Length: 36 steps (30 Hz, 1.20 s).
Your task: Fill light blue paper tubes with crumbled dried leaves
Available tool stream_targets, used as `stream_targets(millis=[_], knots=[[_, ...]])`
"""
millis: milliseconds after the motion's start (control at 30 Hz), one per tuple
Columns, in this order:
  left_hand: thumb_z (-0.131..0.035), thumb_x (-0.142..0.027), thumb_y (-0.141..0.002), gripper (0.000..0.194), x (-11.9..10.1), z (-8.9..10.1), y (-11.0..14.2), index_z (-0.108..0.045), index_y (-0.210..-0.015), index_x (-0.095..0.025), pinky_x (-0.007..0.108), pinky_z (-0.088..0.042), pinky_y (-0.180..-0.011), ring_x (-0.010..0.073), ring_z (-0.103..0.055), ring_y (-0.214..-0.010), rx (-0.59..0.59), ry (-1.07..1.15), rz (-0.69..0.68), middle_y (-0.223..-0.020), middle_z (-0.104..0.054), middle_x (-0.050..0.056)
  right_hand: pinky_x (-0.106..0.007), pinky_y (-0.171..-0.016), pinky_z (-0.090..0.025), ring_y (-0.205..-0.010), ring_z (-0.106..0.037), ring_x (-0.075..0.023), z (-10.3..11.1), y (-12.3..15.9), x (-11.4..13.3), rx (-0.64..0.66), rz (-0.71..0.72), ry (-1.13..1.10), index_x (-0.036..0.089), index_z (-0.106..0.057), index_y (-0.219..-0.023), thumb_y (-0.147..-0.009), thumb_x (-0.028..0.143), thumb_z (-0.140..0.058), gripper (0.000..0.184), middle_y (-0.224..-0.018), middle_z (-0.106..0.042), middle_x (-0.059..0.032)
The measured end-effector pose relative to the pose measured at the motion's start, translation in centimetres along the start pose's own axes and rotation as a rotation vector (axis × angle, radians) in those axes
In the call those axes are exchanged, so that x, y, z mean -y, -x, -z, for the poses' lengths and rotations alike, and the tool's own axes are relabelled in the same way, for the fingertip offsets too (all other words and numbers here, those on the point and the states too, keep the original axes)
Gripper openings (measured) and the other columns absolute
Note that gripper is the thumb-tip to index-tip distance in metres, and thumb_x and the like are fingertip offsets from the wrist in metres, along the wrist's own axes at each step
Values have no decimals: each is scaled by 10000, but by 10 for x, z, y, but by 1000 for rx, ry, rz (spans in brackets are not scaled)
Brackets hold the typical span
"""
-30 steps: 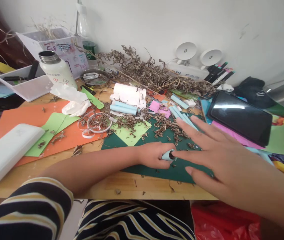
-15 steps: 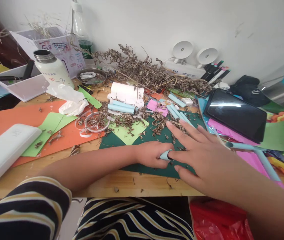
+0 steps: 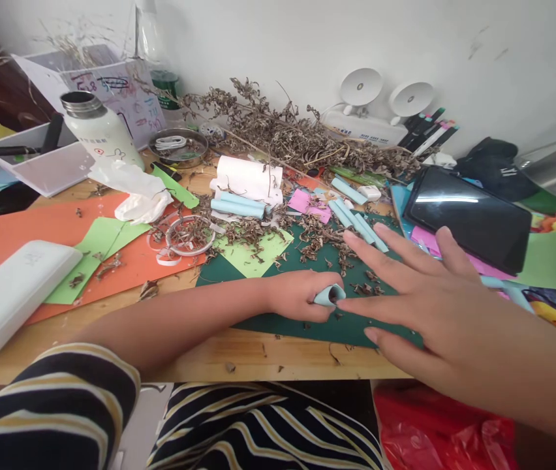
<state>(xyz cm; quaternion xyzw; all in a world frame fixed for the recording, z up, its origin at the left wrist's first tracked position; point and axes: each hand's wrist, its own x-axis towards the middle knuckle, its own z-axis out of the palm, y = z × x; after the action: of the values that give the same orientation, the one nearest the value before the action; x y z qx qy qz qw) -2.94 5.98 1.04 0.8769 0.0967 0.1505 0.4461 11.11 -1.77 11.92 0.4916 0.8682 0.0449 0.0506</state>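
Observation:
My left hand (image 3: pixel 302 296) is closed in a fist around a light-blue rolled paper tube (image 3: pixel 325 297), whose open end faces right with dark bits inside. Beside that opening is my right hand (image 3: pixel 419 294), fingers spread, its index fingertip at the tube's rim; whether it touches cannot be told. Under both hands lies a dark green sheet (image 3: pixel 278 326) strewn with crumbled dry leaves (image 3: pixel 312 238). More light-blue paper tubes (image 3: pixel 356 219) lie just past my right fingertips, and another pair of blue tubes (image 3: pixel 237 205) rests by a white paper roll (image 3: pixel 249 177).
A dry leafy branch (image 3: pixel 288 130) spans the back by the wall. At left stand a white bottle (image 3: pixel 104 134), a white box (image 3: pixel 38 163) and a white power bank (image 3: pixel 18 297) on orange paper (image 3: pixel 126 274). A black tablet (image 3: pixel 471 215) and markers (image 3: pixel 429 134) are at right.
My right hand has drawn back to the right from the tube, its index finger leaving the opening. The left hand still grips the tube, whose open end now shows more.

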Motion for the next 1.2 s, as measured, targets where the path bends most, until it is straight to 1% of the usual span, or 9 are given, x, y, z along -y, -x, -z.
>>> stream_targets(millis=[200,300,367,433,500,633,833,1067,1200], knots=[[-481,-152,-645,176,1,1,0,-393,-793,-184,171,-358,-520,88,-489,-570,31,-10,11,-630,-522,-42,-705,-858,-71,-1196,-268,-373,1,2,0,-1,1,-21,319,-634,-807,-722,351,-451,204,-1330,-331,6],[-468,-147,-653,170,2,2,0,-373,-789,-182,168,-358,-524,83,-478,-579,10,48,24,-653,-510,-36,-581,-892,-253,-1138,-378,-301,-5,14,-8,-231,-122,-124,275,-618,-826,-775,288,-392,232,-1268,-399,-47],[-467,-150,-653,167,3,2,0,-365,-781,-183,168,-355,-522,81,-466,-576,5,72,30,-659,-499,-34,-406,-776,-420,-934,-525,-215,-24,23,-10,-380,-313,-231,212,-604,-752,-782,281,-403,215,-1031,-544,-91],[-464,-155,-655,158,3,2,0,-361,-773,-184,167,-348,-516,78,-452,-562,0,85,31,-646,-485,-38,-342,-638,-442,-729,-556,-184,-53,28,-8,-185,-409,-254,207,-586,-733,-762,337,-442,196,-762,-591,-48],[-459,-152,-655,150,2,1,0,-362,-765,-182,166,-342,-516,75,-442,-558,-24,88,26,-639,-473,-40,-320,-607,-426,-709,-549,-185,-82,29,0,18,-473,-262,198,-572,-805,-766,363,-432,220,-734,-585,-39],[-446,-152,-654,136,1,-1,1,-366,-761,-179,169,-335,-518,75,-437,-566,-56,80,40,-653,-473,-35,-283,-587,-389,-707,-526,-174,-113,25,16,110,-569,-271,176,-526,-856,-799,364,-374,248,-750,-566,-43],[-436,-153,-649,137,3,-4,1,-364,-762,-179,175,-332,-512,72,-422,-543,-73,77,48,-640,-473,-39,-287,-571,-312,-692,-481,-185,-108,23,17,90,-498,-88,173,-510,-729,-824,234,-333,210,-734,-564,-51],[-448,-169,-658,142,3,-3,0,-359,-768,-179,174,-342,-527,77,-445,-573,-55,95,44,-663,-491,-31,-277,-590,-296,-676,-473,-162,-108,16,42,-61,-243,-167,179,-547,-741,-815,224,-380,188,-720,-587,-40],[-439,-160,-659,139,2,-2,-1,-356,-768,-180,175,-336,-512,79,-435,-561,-45,74,53,-654,-476,-29,-275,-610,-306,-711,-492,-164,-110,12,52,-50,-242,-171,162,-567,-788,-809,182,-385,185,-749,-599,-57]])
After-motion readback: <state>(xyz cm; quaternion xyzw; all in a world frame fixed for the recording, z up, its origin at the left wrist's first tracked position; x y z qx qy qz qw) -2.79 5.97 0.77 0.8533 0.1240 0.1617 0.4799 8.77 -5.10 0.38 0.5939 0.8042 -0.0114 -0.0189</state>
